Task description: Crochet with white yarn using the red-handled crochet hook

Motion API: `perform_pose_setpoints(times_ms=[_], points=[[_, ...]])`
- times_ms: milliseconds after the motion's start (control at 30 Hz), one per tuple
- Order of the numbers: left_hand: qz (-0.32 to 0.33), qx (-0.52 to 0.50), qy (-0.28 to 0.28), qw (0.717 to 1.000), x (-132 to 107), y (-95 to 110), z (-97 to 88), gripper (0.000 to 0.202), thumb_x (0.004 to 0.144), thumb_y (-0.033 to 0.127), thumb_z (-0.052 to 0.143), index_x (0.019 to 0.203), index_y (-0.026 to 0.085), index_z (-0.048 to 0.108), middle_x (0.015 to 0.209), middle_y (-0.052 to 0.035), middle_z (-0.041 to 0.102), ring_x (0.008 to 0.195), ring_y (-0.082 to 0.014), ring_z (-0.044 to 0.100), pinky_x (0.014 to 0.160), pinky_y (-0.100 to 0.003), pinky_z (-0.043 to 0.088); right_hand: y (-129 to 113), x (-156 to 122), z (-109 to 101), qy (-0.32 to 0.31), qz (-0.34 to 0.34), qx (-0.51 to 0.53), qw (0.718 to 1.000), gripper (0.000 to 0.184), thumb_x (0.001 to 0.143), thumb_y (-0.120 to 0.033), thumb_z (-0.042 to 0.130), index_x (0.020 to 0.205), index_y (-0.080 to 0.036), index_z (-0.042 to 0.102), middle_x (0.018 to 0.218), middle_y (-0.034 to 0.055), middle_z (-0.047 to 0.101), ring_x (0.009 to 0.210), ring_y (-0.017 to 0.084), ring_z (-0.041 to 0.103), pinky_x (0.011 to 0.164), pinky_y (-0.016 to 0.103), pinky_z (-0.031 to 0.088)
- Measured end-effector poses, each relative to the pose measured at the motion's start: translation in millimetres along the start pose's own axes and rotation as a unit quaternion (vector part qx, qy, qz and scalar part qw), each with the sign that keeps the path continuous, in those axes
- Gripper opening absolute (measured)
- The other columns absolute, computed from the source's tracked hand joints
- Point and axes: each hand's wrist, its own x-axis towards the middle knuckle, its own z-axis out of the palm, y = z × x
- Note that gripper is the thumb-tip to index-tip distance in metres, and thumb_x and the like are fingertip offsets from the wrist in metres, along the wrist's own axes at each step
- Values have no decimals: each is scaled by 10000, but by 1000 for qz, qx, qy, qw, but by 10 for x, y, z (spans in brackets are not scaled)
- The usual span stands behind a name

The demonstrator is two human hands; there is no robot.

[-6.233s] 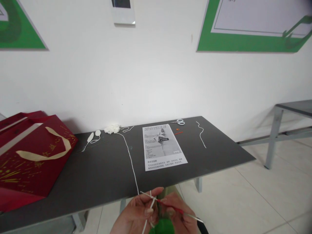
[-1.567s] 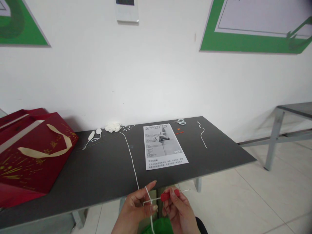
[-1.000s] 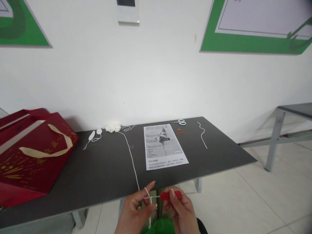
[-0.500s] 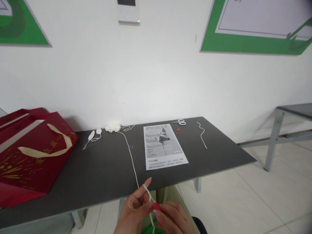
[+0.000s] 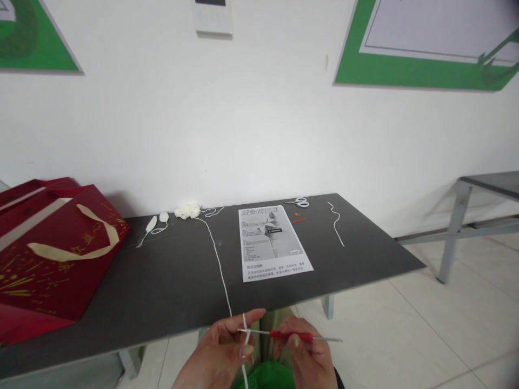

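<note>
even, bright diffuse light; soft shadow behind the tabletop on the wall; wide-angle edge stretch; mild softness.

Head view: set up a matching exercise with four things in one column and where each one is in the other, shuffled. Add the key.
Things
1. scissors
2. red bag
3. crochet hook
4. white yarn

Places
A. held in the right hand
B. on the left end of the table
C. its near end held in the left hand
D. at the table's far edge, just right of the top of the printed sheet

Pairs: 1-D, 2-B, 3-A, 4-C
</note>
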Motion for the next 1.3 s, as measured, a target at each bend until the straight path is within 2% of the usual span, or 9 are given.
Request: perform_pose_setpoints(times_ms=[233,567,733,867,933,1033,1100,1200,1300], points=[[-44,-48,-5,998,-67,37,0,447,438,99,958,864,93,821,581,-35,736,519,-81,600,579,-195,436,-67,34,-36,7,56,43,997,265,705,-477,832,725,-218,779,665,36,730,529,153,597,538,267,453],[-60,-83,-53,993,-57,69,70,541,319,163,984,814,30,815,420,30,555,458,-80,523,519,-208,369,-59,69,-92,-11,76,87,993,232,730,-430,826,732,-207,763,648,18,684,529,147,584,507,255,457],[-64,-73,-50,994,-65,48,37,454,426,248,973,793,32,817,441,38,510,457,-65,487,516,-211,338,-54,75,-104,-19,100,110,989,220,731,-410,830,720,-206,748,650,10,687,519,140,592,503,248,453],[-66,-46,-52,995,-56,40,9,568,293,284,989,785,54,823,413,58,475,443,-84,469,492,-229,336,-79,81,-99,-28,114,132,984,225,737,-397,831,714,-195,735,638,1,695,511,126,604,501,232,459],[-56,-25,-42,997,-46,37,-2,549,282,293,991,760,77,827,427,42,519,446,-85,472,499,-232,347,-62,89,-108,-33,134,156,978,209,744,-376,832,721,-193,732,646,2,711,497,111,603,497,220,466],[-19,18,-12,1000,-11,-1,-27,406,392,248,980,753,132,836,584,-35,687,552,-117,566,609,-252,419,33,97,-118,-22,185,197,963,180,747,-331,840,746,-183,738,612,8,721,479,100,603,485,199,473],[12,52,6,999,30,-61,-59,391,460,208,964,829,177,841,678,-43,735,621,-137,599,672,-264,435,127,94,-110,2,222,219,950,205,722,-327,861,764,-164,745,567,13,718,451,102,605,456,190,476],[53,98,20,994,99,-181,-122,499,494,196,951,977,199,823,603,16,661,586,-126,547,635,-253,420,238,73,-76,27,241,232,942,251,697,-335,878,790,-139,753,560,30,732,435,103,622,440,180,495],[82,124,22,989,138,-275,-165,433,487,208,953,905,188,840,604,4,645,635,-159,549,698,-290,447,263,52,-41,24,219,230,948,242,718,-333,864,801,-135,754,580,33,739,458,102,643,465,177,519]])
